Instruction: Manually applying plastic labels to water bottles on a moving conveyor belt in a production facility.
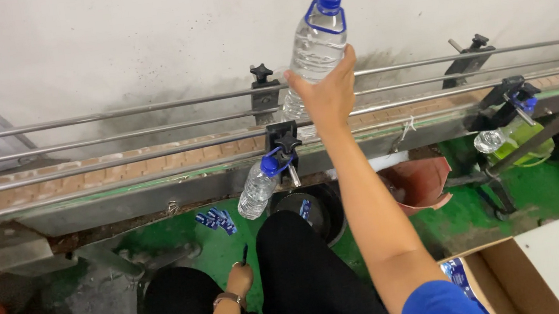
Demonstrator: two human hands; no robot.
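My right hand [326, 93] reaches out over the conveyor belt [116, 173] and grips a clear plastic water bottle [312, 48] with a blue cap and blue carry handle, tilted to the right above the guide rails. My left hand [239, 279] rests low between my knees with the fingers curled around a small dark object that I cannot make out; a bracelet sits on that wrist. A second, smaller clear bottle [259, 187] with a blue cap hangs by its handle from a black clamp knob [284, 140] on the conveyor's near side.
Metal guide rails [109, 116] run along the belt against a white wall. Below are a black bucket [317, 209], a red bucket [421, 185], blue labels [216, 220] on the green floor, a greenish bottle [511, 137] at right, and an open cardboard box [525, 276] at bottom right.
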